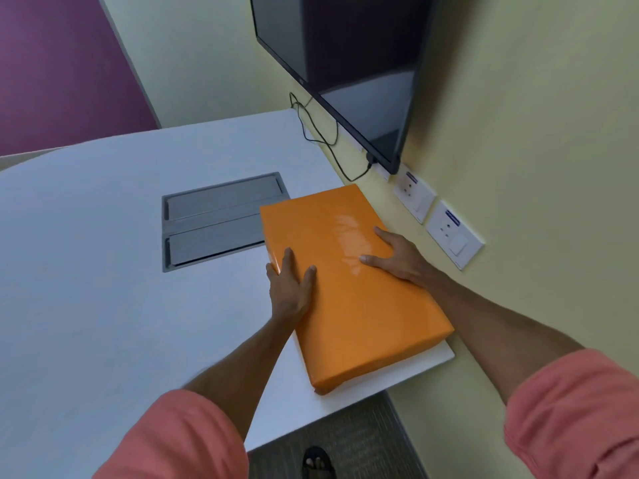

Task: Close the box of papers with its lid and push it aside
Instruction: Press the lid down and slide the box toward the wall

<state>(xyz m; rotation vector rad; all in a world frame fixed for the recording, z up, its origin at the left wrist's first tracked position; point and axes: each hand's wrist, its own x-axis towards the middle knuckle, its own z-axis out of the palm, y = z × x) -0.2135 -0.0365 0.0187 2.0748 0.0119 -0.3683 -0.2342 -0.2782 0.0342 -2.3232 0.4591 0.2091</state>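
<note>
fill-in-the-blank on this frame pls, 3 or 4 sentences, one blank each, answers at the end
1. The closed box on the white table is ____ in colour.
2. Both the left hand and the right hand rest ____ on the box, palms down.
3. The grey hatch set into the table lies to the ____ of the box.
4. The two sockets are mounted on the ____.

Missing words: orange; flat; left; wall
</note>
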